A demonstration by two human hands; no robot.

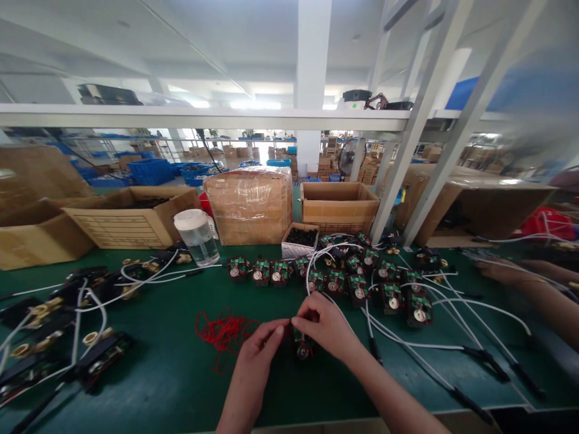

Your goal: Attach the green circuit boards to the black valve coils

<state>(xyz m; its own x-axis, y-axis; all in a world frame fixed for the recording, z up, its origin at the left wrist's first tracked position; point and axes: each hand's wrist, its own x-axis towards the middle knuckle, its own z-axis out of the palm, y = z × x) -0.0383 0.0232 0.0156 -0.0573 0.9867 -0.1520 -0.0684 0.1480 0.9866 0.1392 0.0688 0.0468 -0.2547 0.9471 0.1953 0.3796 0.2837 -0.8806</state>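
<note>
Likely light, rigid but fragile, the near-centre circuit unit (303, 349) suits holding by its sides; my left hand (253, 361) and right hand (329, 327) pinch closed at its far end, on what I can't tell.

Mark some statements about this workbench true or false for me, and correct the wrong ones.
1. The red wires lie in a tangle to the left of the circuit-board unit near the fingertips. True.
2. The clear jug is lying on its side. False: the clear jug stands upright with its white lid on.
3. The left hand and right hand are close together, fingertips nearly meeting. True.
4. The small box of black parts is left of the clear jug. False: the small box is to its right.
5. A fan shows in the background, beyond the bench. True.
</note>
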